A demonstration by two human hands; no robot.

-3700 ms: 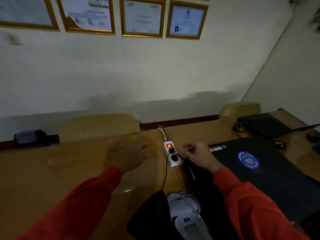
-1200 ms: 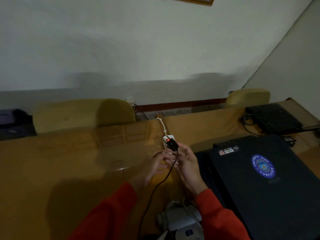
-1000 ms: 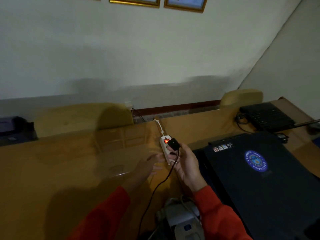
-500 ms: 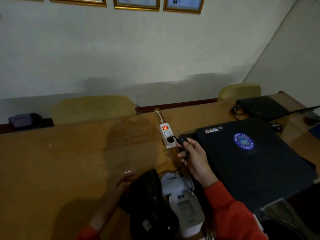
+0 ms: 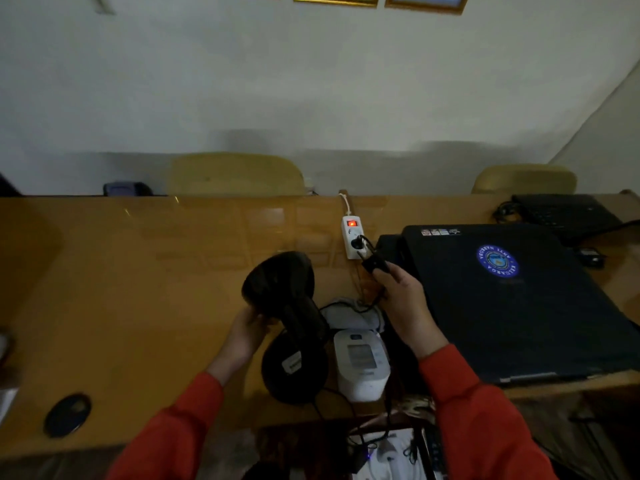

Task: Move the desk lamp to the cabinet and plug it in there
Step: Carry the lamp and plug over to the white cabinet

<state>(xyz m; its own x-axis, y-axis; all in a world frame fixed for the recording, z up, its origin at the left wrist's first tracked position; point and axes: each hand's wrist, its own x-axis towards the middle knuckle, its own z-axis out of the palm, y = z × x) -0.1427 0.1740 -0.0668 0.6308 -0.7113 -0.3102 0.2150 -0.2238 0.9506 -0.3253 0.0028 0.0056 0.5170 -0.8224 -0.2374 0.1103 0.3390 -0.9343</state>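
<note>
1. My left hand (image 5: 247, 329) grips the black desk lamp (image 5: 289, 317) at its neck, fingers closed around it; the lamp's head tilts up and away, and its round base sits low over the near part of the worktop (image 5: 121, 289).
2. My right hand (image 5: 403, 299) pinches the black plug (image 5: 373, 262), fingers closed on it, just beside the white power strip (image 5: 353, 241).
3. The strip's red switch glows; whether the plug touches the strip, I can't tell.
4. A white device (image 5: 360, 363) lies just right of the lamp base.
5. A closed black laptop (image 5: 512, 299) lies right of my hand.
</note>
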